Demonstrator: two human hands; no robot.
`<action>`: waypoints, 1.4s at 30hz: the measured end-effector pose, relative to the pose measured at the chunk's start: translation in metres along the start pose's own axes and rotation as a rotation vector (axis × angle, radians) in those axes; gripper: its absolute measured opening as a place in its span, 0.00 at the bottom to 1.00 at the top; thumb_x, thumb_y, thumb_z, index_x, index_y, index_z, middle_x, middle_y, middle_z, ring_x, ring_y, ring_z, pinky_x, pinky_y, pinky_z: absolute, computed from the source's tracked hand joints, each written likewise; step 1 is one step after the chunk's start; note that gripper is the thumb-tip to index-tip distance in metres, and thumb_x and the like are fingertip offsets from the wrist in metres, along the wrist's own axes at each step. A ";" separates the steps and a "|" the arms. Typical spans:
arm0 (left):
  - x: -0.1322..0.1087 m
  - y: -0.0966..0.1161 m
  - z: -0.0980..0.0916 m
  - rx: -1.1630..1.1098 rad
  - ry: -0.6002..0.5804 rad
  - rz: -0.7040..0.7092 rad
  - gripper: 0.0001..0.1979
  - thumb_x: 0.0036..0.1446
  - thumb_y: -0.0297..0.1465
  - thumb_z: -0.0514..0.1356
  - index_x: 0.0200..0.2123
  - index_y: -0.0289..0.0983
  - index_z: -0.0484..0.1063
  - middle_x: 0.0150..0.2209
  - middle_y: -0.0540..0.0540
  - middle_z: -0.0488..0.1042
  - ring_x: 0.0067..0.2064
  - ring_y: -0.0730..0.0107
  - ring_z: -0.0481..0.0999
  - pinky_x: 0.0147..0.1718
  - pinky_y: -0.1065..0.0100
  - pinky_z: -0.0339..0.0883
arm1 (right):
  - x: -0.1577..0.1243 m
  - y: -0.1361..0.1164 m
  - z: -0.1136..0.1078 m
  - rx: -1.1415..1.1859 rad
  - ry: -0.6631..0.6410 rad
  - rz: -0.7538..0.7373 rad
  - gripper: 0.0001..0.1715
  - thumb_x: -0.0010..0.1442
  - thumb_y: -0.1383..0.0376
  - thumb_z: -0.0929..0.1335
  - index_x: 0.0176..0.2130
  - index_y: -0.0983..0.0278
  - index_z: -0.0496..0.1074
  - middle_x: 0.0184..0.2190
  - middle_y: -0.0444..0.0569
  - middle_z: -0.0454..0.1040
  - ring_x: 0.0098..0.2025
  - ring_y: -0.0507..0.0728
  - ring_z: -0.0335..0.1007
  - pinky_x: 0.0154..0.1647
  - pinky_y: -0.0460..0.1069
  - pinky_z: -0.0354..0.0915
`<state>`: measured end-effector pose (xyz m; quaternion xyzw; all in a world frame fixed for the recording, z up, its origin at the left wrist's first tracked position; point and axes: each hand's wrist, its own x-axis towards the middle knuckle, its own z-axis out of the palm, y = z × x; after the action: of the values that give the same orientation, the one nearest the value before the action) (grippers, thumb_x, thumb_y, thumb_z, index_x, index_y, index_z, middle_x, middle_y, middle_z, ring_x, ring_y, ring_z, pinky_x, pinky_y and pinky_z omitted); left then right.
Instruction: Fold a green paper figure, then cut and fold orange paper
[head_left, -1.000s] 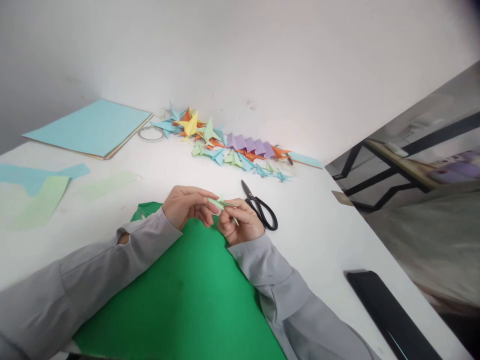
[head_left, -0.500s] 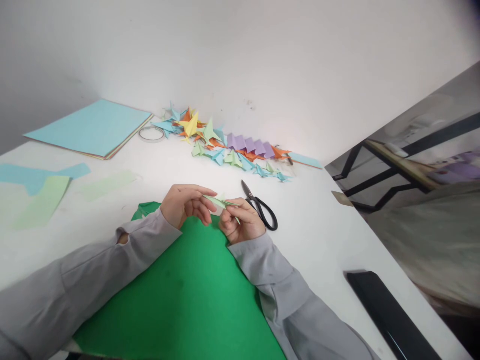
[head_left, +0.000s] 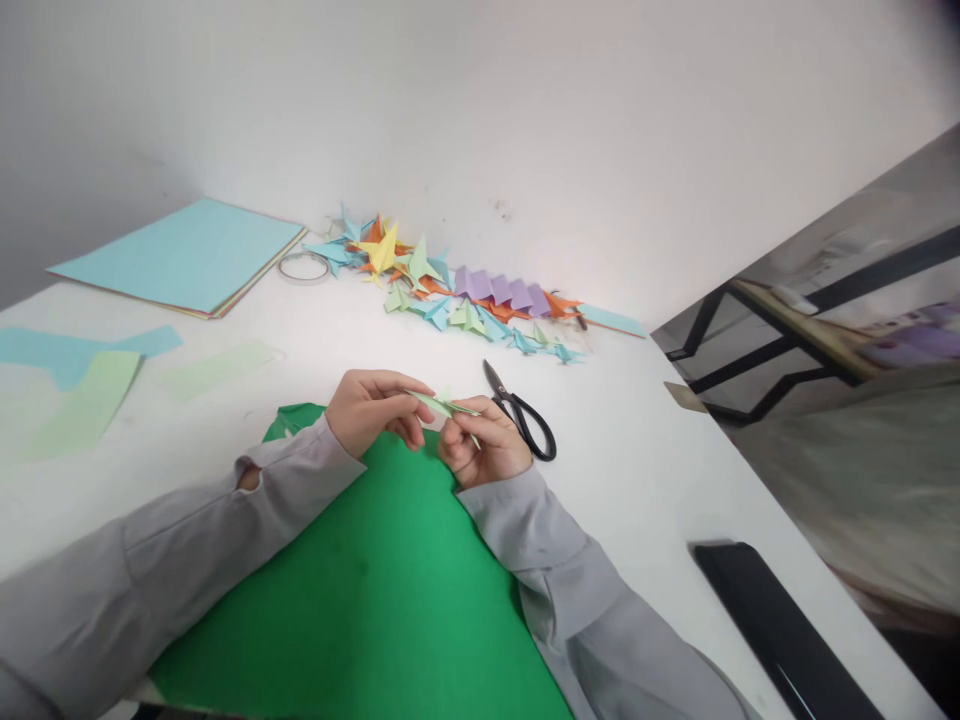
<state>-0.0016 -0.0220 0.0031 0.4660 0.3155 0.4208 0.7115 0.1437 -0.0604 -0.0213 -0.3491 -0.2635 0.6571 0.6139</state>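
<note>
Between my two hands is a small light-green folded paper piece (head_left: 442, 402), held above the table's near part. My left hand (head_left: 379, 408) pinches its left end between thumb and fingers. My right hand (head_left: 486, 442) grips the other end, with its fingers curled around the paper and hiding part of it. Just behind my right hand lie black-handled scissors (head_left: 519, 410), blades pointing away from me. Under my forearms spreads a large green sheet (head_left: 360, 580).
Folded paper cranes (head_left: 382, 250) in several colours line the wall, with a purple zigzag piece (head_left: 499, 288) among them. A stack of coloured paper (head_left: 180, 255), a tape roll (head_left: 303, 267) and green paper strips (head_left: 90, 405) lie left. A black phone-like slab (head_left: 780, 630) lies right.
My left thumb has closed down onto the paper's left end, where it was more apart before. My right hand and the things on the table look the same.
</note>
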 end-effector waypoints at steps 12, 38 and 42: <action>-0.001 0.001 -0.002 -0.069 -0.037 -0.046 0.08 0.42 0.26 0.58 0.27 0.29 0.74 0.20 0.44 0.75 0.16 0.67 0.72 0.15 0.67 0.66 | -0.003 -0.001 -0.001 -0.030 -0.010 0.018 0.04 0.42 0.72 0.69 0.24 0.64 0.72 0.14 0.44 0.74 0.13 0.48 0.66 0.13 0.40 0.62; -0.002 -0.006 0.006 -0.143 -0.037 -0.095 0.19 0.33 0.32 0.70 0.30 0.29 0.72 0.17 0.47 0.73 0.19 0.70 0.73 0.20 0.68 0.67 | -0.009 -0.003 0.004 -0.166 -0.081 -0.068 0.02 0.45 0.71 0.69 0.25 0.64 0.73 0.16 0.43 0.74 0.14 0.49 0.66 0.13 0.42 0.59; -0.001 -0.010 0.006 -0.147 -0.005 -0.094 0.17 0.29 0.32 0.72 0.24 0.29 0.71 0.15 0.47 0.72 0.18 0.72 0.71 0.18 0.71 0.65 | -0.010 0.000 0.005 -0.247 -0.111 -0.128 0.03 0.45 0.71 0.69 0.25 0.64 0.73 0.16 0.43 0.73 0.15 0.49 0.66 0.14 0.43 0.60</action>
<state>0.0064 -0.0271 -0.0039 0.3983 0.3036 0.4080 0.7634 0.1398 -0.0700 -0.0167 -0.3674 -0.3976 0.5977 0.5914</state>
